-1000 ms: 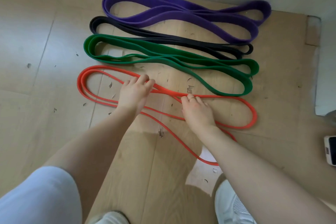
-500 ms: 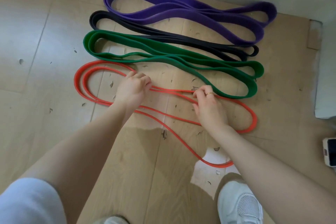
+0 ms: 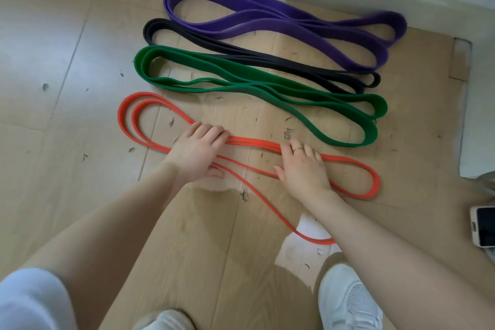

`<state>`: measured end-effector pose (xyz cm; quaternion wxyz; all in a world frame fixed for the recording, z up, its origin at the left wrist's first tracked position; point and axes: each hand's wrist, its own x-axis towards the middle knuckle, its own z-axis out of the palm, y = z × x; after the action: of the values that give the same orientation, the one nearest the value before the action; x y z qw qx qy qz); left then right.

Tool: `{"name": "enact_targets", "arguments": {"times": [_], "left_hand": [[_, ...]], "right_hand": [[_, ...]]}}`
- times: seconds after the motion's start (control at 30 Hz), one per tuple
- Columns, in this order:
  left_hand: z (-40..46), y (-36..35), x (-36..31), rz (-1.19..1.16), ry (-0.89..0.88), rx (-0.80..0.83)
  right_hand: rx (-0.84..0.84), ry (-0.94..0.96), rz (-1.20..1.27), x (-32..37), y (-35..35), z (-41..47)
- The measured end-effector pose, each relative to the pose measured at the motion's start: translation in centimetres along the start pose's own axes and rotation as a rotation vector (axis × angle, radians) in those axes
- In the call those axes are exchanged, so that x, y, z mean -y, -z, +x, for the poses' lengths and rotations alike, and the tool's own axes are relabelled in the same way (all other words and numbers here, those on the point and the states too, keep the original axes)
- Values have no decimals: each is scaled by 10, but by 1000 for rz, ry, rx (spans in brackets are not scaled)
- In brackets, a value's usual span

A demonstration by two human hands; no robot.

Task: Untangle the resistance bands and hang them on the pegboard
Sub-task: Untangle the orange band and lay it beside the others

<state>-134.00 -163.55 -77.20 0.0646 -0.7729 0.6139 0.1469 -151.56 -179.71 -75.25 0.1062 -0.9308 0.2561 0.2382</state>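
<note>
A person crouched over a cardboard sheet (image 3: 267, 262) lays out the red band (image 3: 254, 141), the nearest of four. Left of the left hand (image 3: 194, 151), the band's doubled loop curves round on the floor; that hand lies over the strands with fingers bent down onto them, though whether it pinches them cannot be told. Between the hands the two strands run side by side. The right hand (image 3: 302, 166) rests flatter, fingers spread on the band, and right of it the far loop closes, while a slack length trails back toward a white shoe (image 3: 351, 300).

Beyond the fingertips lie the green band (image 3: 262, 83), the black band (image 3: 254, 57) and the purple band (image 3: 281, 24), each already folded in a row. No pegboard is in view.

To finish this step well, the slack tail likely needs drawing in so the red matches its neighbours, strands flat and untwisted.

Compared with half a second earlier, the right hand has flattened out from a curled pinch, and the hands sit slightly further apart.
</note>
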Motion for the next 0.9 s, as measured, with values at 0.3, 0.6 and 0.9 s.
{"name": "enact_targets", "arguments": {"times": [0.3,0.6,0.9], "left_hand": [[23,-9,-6,-4,100,-239],[27,1,-21,-315,204,-367],[-20,-3,62,-578,1158,-288]], "right_hand": [[32,59,-38,28,-3,-1],[-51,-101,-194,5,23,17],[-94,202,-44,106,13,53]]}}
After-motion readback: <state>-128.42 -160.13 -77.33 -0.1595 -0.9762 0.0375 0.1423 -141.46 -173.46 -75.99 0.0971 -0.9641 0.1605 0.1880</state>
